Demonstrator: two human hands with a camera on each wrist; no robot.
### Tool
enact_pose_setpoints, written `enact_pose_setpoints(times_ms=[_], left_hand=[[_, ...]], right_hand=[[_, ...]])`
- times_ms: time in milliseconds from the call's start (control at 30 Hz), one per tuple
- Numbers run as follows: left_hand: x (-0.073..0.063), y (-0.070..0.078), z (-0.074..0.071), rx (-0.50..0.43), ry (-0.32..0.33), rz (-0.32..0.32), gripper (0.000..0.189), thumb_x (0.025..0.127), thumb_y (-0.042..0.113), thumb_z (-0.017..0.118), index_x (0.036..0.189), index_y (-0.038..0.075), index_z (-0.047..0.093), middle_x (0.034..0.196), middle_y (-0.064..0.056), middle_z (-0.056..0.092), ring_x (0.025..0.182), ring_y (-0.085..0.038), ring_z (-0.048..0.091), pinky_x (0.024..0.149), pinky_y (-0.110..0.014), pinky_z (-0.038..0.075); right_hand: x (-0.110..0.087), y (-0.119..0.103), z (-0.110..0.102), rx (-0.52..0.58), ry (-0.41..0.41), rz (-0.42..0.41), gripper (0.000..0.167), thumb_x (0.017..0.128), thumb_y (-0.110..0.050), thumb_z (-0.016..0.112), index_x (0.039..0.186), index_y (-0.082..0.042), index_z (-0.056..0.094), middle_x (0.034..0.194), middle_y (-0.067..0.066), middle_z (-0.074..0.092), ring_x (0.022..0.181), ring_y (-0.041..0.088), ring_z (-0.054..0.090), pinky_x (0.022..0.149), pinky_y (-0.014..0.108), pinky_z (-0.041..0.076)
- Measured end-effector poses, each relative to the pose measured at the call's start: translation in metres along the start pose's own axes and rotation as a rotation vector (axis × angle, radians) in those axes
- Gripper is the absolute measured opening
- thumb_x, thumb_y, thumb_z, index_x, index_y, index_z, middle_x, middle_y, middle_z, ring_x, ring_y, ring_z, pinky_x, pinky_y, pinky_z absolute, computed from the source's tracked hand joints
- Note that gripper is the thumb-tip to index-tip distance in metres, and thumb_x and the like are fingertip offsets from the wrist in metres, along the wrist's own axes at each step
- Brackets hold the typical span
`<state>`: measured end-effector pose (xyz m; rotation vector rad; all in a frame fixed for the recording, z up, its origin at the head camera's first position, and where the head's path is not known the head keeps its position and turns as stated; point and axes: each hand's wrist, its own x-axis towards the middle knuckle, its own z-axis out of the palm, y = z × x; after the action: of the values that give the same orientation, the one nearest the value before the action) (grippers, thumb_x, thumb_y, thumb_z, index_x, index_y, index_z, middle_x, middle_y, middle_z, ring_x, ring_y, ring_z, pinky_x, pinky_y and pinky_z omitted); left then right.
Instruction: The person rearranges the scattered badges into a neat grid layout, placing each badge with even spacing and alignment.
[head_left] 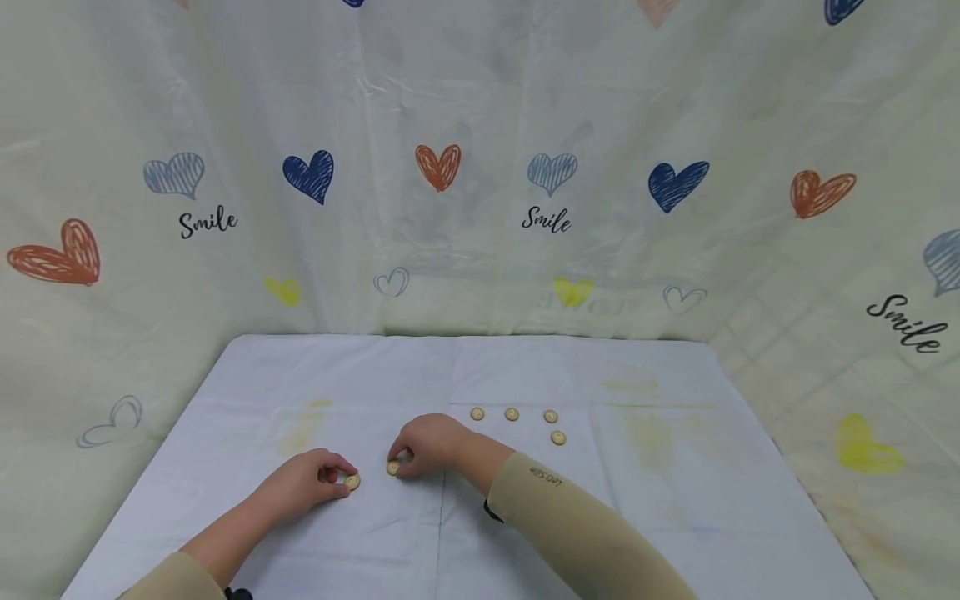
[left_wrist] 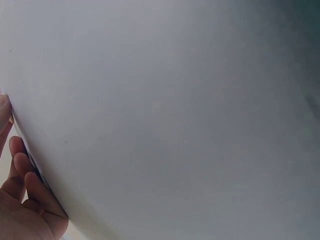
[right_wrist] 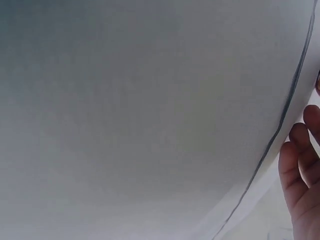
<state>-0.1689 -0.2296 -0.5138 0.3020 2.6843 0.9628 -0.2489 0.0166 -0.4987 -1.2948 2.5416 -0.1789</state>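
Observation:
In the head view my left hand [head_left: 306, 485] pinches a small round tan disc [head_left: 352, 482] between thumb and forefinger at the white-covered table. Just right of it and slightly farther back, my right hand [head_left: 431, 446] pinches a second tan disc [head_left: 393, 468] by its edge. Both discs look like wood, with faint marks on top too small to read. At the left edge of the left wrist view, part of my left hand [left_wrist: 32, 200] shows. Fingers of my right hand [right_wrist: 302, 170] appear at the right edge of its wrist view; neither disc shows clearly there.
Several similar discs lie beyond my right forearm: three in a row, the left one [head_left: 477, 413], the middle one [head_left: 512, 414] and the right one [head_left: 551, 416], plus another disc [head_left: 558, 437] nearer me. A heart-printed curtain [head_left: 480, 242] hangs behind the white tablecloth [head_left: 675, 517].

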Motion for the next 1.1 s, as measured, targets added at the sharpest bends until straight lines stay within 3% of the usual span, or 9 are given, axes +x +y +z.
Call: enact_pose_setpoints(times_ms=[667, 867, 1100], left_hand=[[0.001, 0.003, 0.001, -0.003, 0.006, -0.038, 0.018, 0.081, 0.020, 0.082, 0.097, 0.023, 0.074, 0.080, 0.004, 0.053, 0.073, -0.014, 0.048, 0.066, -0.029, 0.039], [0.001, 0.003, 0.000, -0.002, 0.005, -0.010, 0.018, 0.081, 0.020, 0.082, 0.098, 0.022, 0.074, 0.081, 0.004, 0.054, 0.073, -0.012, 0.048, 0.066, -0.028, 0.039], [-0.001, 0.002, 0.000, -0.012, -0.003, 0.006, 0.018, 0.081, 0.022, 0.082, 0.098, 0.022, 0.075, 0.081, 0.004, 0.054, 0.073, -0.013, 0.048, 0.066, -0.029, 0.039]], right_hand=[[-0.033, 0.015, -0.016, 0.080, 0.069, 0.049, 0.025, 0.090, -0.038, 0.072, 0.115, -0.034, 0.075, 0.073, -0.016, 0.054, 0.069, 0.001, 0.049, 0.066, 0.019, 0.040], [-0.057, 0.032, -0.025, 0.104, 0.064, 0.095, 0.026, 0.091, -0.038, 0.072, 0.116, -0.033, 0.075, 0.073, -0.015, 0.054, 0.069, 0.003, 0.049, 0.067, 0.022, 0.041], [-0.101, 0.065, -0.027, 0.175, 0.103, 0.179, 0.024, 0.090, -0.036, 0.071, 0.113, -0.031, 0.076, 0.070, -0.013, 0.054, 0.068, 0.004, 0.049, 0.066, 0.025, 0.042]])
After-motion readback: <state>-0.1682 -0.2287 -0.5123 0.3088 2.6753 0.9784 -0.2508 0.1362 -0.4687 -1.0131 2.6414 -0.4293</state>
